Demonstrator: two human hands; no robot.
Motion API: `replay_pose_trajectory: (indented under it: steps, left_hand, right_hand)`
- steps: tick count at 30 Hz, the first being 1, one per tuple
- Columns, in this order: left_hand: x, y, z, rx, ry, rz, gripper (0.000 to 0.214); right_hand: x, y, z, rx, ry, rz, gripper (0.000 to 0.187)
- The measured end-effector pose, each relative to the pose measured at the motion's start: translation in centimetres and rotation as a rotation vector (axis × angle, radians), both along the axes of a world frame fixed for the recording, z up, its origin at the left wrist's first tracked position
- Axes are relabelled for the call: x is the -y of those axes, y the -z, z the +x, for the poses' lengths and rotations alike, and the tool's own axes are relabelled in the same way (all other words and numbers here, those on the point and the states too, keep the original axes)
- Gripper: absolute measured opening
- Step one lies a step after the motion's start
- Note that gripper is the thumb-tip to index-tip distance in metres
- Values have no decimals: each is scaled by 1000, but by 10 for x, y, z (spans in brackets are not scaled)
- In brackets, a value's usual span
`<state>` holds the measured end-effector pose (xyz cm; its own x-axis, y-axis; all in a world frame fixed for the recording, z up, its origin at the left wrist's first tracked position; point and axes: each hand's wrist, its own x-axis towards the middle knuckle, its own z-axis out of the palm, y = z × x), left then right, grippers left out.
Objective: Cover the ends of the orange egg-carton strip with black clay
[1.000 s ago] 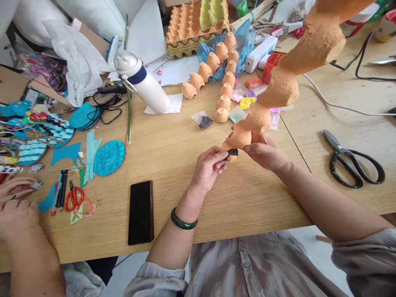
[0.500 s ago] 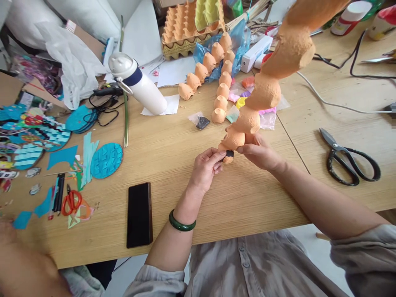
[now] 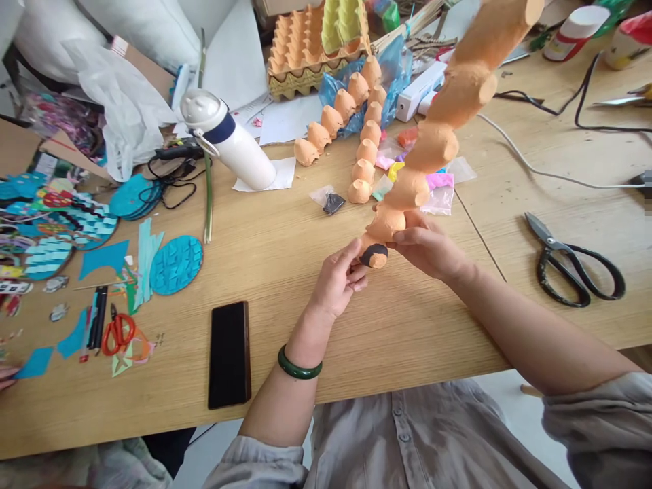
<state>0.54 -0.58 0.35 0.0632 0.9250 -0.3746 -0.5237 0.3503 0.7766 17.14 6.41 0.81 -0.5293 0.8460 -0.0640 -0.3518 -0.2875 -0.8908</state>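
Observation:
A long chain of orange egg-carton cups (image 3: 448, 102) slants up from the table's middle to the top right. My right hand (image 3: 425, 246) grips it near its lowest cups. A dark piece (image 3: 369, 252) sits on the bottom cup (image 3: 375, 257). My left hand (image 3: 337, 278) has its fingertips curled against that dark piece and the bottom cup. A green bangle (image 3: 299, 365) is on my left wrist.
Black scissors (image 3: 575, 266) lie at the right, a black phone (image 3: 229, 353) near the front edge. A white bottle (image 3: 227, 139), loose orange cups (image 3: 356, 119), egg trays (image 3: 316, 44), teal paper cutouts (image 3: 176, 263) and small orange scissors (image 3: 118, 333) crowd the back and left. Another person's fingertips (image 3: 6, 375) show at the left edge.
The chain has swung and turned, so the dark piece now faces up on the bottom cup. The other person's hands have drawn back off the left edge.

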Motion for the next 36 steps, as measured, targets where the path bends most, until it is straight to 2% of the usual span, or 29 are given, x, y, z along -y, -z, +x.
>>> replay_pose_trajectory:
  steps: [3, 6, 10, 14, 19, 23, 27, 31, 36]
  left_hand:
    - [1, -2, -2, 73, 43, 46, 47]
    - [3, -2, -2, 44, 80, 92, 40]
    - [4, -1, 2, -43, 15, 134, 38]
    - [4, -2, 3, -31, 24, 127, 37]
    - [4, -1, -1, 20, 103, 106, 46]
    - [3, 2, -1, -36, 23, 133, 45]
    - [1, 6, 0, -30, -55, 77, 44]
    - [1, 5, 0, 49, -61, 37, 46]
    - [2, 1, 2, 80, -46, 102, 38]
  right_hand:
    - [-3, -5, 4, -44, -12, -53, 32]
    - [-5, -8, 9, -43, -48, -45, 31]
    - [-6, -9, 11, -26, -64, -6, 32]
    - [-6, -9, 11, -18, -83, 31, 34]
    - [-5, -8, 10, -42, -98, -16, 32]
    - [-4, -5, 7, -54, -81, -43, 28]
    - [-4, -2, 4, 24, -64, -49, 31]
    - [-8, 3, 3, 44, -20, -87, 38]
    - [-11, 6, 5, -37, 18, -180, 37]
